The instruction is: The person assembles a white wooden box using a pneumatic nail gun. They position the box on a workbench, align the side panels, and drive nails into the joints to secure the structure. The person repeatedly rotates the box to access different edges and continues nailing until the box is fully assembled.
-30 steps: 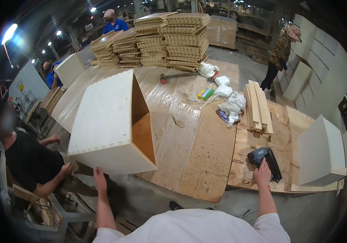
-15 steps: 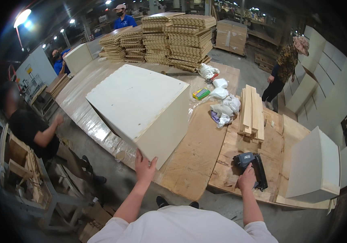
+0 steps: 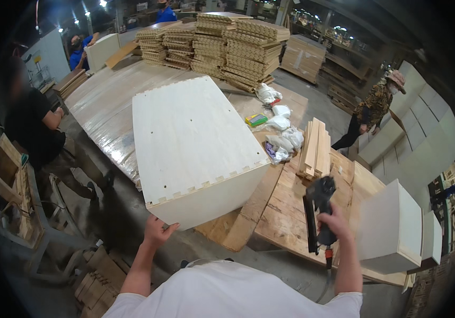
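Observation:
A large pale wooden box (image 3: 190,138) with finger-jointed edges and small dark holes in its top rests partly on the worktable in front of me. My left hand (image 3: 159,232) holds its near left bottom corner, thumb against the front face and fingers partly hidden underneath. In my right hand (image 3: 335,221) is a black nail gun (image 3: 320,204), gripped by the handle and raised above the plywood. An air hose (image 3: 327,275) with a red fitting runs down from the handle.
Wood strips (image 3: 316,148) are stacked beside white plastic bags (image 3: 286,140) and a green-yellow packet (image 3: 256,120). More boxes (image 3: 389,228) stand at right. Slotted panels (image 3: 254,50) are piled behind. One person (image 3: 42,122) stands left, another (image 3: 378,108) walks at right; others work farther back.
The box has turned clockwise and come nearer, its front face now toward me. My right hand has lifted the nail gun off the plywood and swung it round.

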Demonstrator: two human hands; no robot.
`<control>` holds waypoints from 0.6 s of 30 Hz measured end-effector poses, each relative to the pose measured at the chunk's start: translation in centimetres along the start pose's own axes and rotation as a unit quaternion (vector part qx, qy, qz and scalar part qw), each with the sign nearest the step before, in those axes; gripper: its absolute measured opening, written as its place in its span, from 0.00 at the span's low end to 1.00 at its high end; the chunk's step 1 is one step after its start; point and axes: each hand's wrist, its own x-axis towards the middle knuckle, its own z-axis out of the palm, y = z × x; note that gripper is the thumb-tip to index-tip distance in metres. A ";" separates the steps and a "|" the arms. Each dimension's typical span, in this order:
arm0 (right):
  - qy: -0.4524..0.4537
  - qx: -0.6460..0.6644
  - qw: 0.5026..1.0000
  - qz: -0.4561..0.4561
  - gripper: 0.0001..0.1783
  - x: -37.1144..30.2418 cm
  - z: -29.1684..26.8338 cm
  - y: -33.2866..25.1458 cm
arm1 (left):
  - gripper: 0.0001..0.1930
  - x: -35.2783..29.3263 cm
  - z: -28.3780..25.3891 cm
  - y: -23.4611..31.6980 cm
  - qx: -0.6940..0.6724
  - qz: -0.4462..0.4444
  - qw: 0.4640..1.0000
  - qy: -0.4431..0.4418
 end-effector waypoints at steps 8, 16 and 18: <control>-0.095 -0.010 0.988 -0.118 0.23 -6.6 3.0 -23.2 | 0.18 -0.6 1.0 -1.6 -0.013 -0.006 0.999 0.030; -0.153 -0.067 0.985 -0.043 0.19 -5.8 7.1 -29.5 | 0.20 -0.5 1.0 -1.3 -0.029 -0.022 0.999 0.010; -0.162 -0.069 0.984 -0.029 0.19 -5.6 7.5 -29.7 | 0.20 -0.5 1.0 -1.4 -0.019 -0.006 1.000 0.015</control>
